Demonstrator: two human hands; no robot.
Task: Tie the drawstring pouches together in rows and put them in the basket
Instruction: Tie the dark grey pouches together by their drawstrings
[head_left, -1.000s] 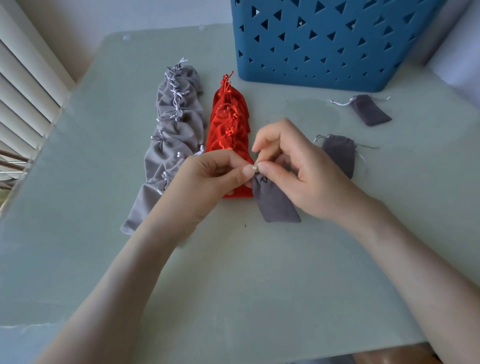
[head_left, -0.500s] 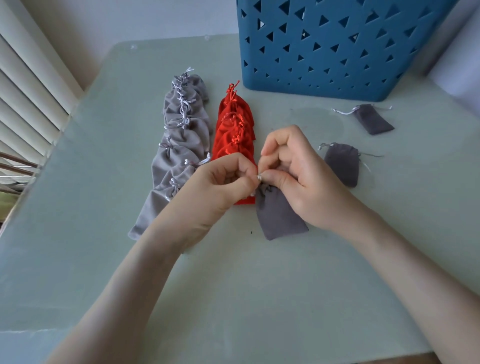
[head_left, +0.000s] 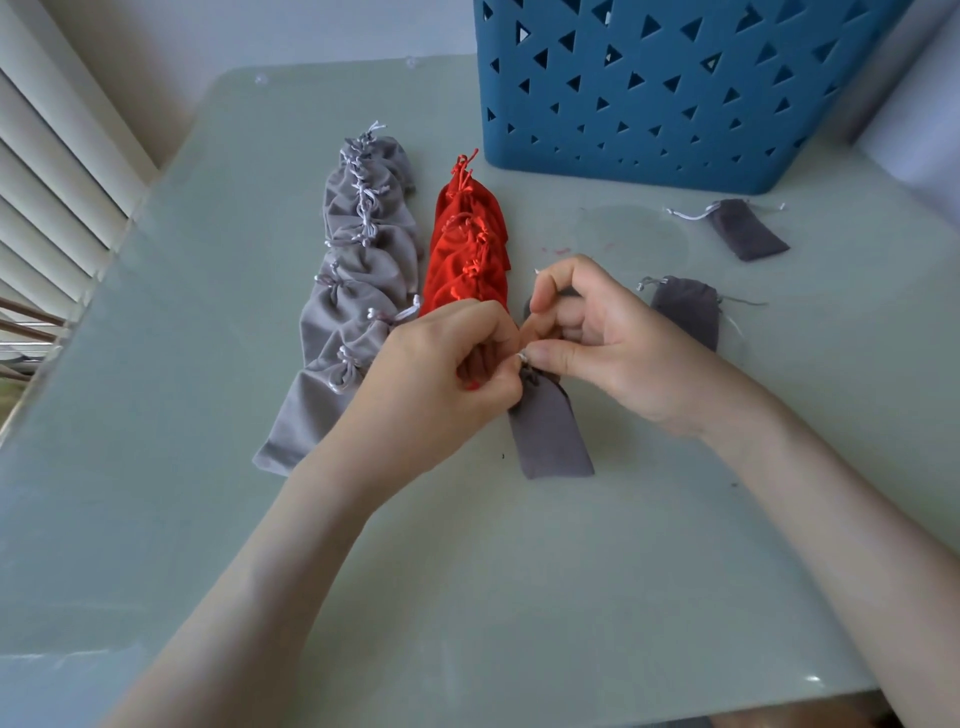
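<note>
Head view: the drawstring (head_left: 524, 358) of a dark grey pouch (head_left: 550, 436), which lies on the table (head_left: 519, 597) just beside the red row (head_left: 467, 249), is pinched by the curled fingers of both the left hand (head_left: 441, 374) and the right hand (head_left: 613, 343). A knot is judged to be under way. Next the cord must be drawn tight and a loose pouch (head_left: 691, 312) joined. Compared with half a second earlier, the right index finger is raised higher
</note>
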